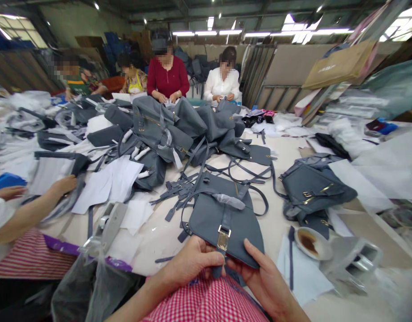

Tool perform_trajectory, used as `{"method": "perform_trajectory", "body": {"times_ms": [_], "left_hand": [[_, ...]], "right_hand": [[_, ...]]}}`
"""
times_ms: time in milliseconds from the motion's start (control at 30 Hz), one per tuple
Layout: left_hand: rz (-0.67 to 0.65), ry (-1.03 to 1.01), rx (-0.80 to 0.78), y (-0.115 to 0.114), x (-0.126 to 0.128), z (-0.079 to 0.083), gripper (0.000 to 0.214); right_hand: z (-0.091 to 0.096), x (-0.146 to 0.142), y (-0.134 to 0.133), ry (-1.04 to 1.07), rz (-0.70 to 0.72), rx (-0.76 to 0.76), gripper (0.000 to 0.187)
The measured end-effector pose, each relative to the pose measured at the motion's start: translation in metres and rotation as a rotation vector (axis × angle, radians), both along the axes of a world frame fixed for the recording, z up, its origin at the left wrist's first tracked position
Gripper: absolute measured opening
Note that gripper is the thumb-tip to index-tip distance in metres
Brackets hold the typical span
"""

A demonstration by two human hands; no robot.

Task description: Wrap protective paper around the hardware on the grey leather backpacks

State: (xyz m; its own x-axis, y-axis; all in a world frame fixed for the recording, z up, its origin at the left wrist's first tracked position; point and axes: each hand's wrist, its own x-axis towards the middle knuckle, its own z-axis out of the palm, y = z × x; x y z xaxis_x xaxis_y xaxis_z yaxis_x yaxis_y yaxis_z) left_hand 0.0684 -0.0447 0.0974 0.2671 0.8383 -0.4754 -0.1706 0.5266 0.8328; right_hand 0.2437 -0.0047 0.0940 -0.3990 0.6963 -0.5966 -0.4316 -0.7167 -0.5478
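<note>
A grey-blue handbag (222,214) with a gold buckle (223,238) lies at the near edge of the table, its straps trailing away behind it. My left hand (189,261) grips the bag's lower edge just left of the buckle, fingers curled round the strap end. My right hand (264,279) holds the bag's lower right corner, thumb on top of the flap. Both hands rest above my red-checked lap (209,304).
A heap of the same grey bags (179,129) fills the table's middle, and another bag (313,188) lies to the right. A small bowl (311,243) sits near my right hand. A co-worker's arm (34,208) reaches in at left; several people sit at the far side.
</note>
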Motion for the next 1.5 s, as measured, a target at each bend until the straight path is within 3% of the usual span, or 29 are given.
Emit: {"method": "perform_trajectory", "body": {"times_ms": [67,133,267,400,533,700,867,1067,1167,1333,1400,1500], "left_hand": [[-0.035,0.167,0.056,-0.003,-0.004,0.004,0.021],[-0.049,0.468,0.199,-0.008,-0.009,0.012,0.022],[-0.037,0.997,0.713,-0.017,-0.021,0.031,0.032],[0.005,1.174,1.222,-0.016,-0.027,0.04,0.022],[-0.07,1.223,1.421,-0.009,-0.025,0.041,0.023],[-0.143,1.268,1.455,-0.004,-0.021,0.035,0.022],[-0.312,1.319,1.455,-0.002,-0.022,0.027,0.028],[-0.474,1.357,1.294,0.008,-0.018,0.014,0.016],[-0.399,1.288,1.143,0.017,-0.018,0.014,0.012],[0.064,1.059,0.919,0.026,-0.03,0.026,0.018],[0.046,0.981,0.973,0.023,-0.036,0.03,0.019],[-0.169,0.979,1.152,0.015,-0.039,0.032,0.024]], "right_hand": [[0.007,-0.001,0.0,-0.015,-0.003,-0.019,0.031],[0.014,-0.001,0.001,-0.019,0.005,-0.057,0.031],[0.021,-0.001,0.0,0.004,0.036,-0.1,0.031],[0.022,-0.003,-0.001,0.032,0.053,-0.102,0.031],[0.023,-0.003,-0.001,0.037,0.041,-0.107,0.026],[0.022,-0.002,0.0,0.013,0.042,-0.108,0.027],[0.021,-0.003,0.0,-0.005,0.072,-0.104,0.035],[0.014,-0.001,-0.004,-0.037,0.11,-0.055,0.045],[0.011,0.001,-0.006,-0.056,0.126,-0.049,0.048],[0.014,0.002,-0.001,-0.087,0.083,-0.09,0.05],[0.017,0.002,0.002,-0.087,0.063,-0.106,0.047],[0.019,0.001,0.004,-0.063,0.078,-0.102,0.042]]}}
